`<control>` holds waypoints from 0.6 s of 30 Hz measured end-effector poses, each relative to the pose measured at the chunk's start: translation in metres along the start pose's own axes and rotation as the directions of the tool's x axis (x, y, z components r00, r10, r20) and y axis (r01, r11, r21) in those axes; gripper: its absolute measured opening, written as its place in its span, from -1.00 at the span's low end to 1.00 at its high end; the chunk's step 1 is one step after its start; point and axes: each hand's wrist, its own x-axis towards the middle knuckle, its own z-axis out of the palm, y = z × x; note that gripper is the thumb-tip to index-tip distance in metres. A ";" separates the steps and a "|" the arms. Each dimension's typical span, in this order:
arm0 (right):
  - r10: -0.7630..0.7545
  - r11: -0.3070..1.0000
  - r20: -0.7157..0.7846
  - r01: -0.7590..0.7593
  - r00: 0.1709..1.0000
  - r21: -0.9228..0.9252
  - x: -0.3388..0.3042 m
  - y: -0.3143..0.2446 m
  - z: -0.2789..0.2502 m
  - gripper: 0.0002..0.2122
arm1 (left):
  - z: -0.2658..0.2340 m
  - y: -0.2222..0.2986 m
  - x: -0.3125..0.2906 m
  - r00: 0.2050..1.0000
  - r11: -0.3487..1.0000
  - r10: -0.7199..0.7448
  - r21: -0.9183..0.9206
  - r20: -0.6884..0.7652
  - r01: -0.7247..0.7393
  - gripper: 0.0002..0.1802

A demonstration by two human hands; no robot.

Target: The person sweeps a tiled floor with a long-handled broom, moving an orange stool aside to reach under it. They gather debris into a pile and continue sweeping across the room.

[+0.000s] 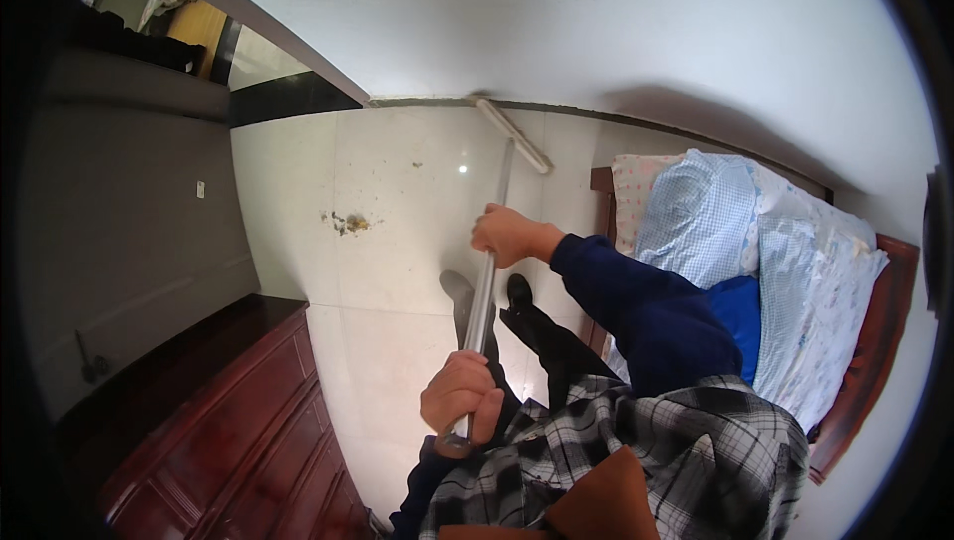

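Note:
A push broom (481, 304) with a long silvery metal handle slants away from me. Its narrow, pale head (517, 138) rests on the floor, with one end close to the foot of the far wall; bristles cannot be made out. Near the top end of the handle, my left hand (462, 399) is wrapped around it. Farther down, my right hand (509, 234) also grips the handle, arm reaching across from the right. On the tiles to the left of the broom lies a small heap of brownish debris (351, 224), with a smaller bit (417, 165) nearer the wall.
A bed (696, 212) with rumpled blue-checked and floral bedding stands at the right. Dark red wooden drawers (238, 421) fill the lower left. At the upper left, the white wall ends by a doorway with a dark threshold (298, 98). My feet (519, 290) are just beyond my hands.

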 end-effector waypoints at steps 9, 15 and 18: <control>0.139 0.990 -0.075 -0.139 0.987 0.012 0.067 0.048 0.058 -0.84 | -0.066 -0.073 0.037 0.999 0.999 -0.039 0.035 -0.015 0.039 -0.74; 0.126 0.986 -0.163 -0.106 0.979 0.126 0.150 -0.012 0.040 -0.86 | -0.098 -0.015 0.072 0.999 0.978 0.022 0.208 -0.029 -0.016 -0.71; 0.188 0.978 -0.189 -0.166 0.964 0.127 0.116 -0.054 0.006 -0.84 | -0.110 0.005 0.070 0.983 0.987 0.144 -0.081 0.113 -0.136 -0.74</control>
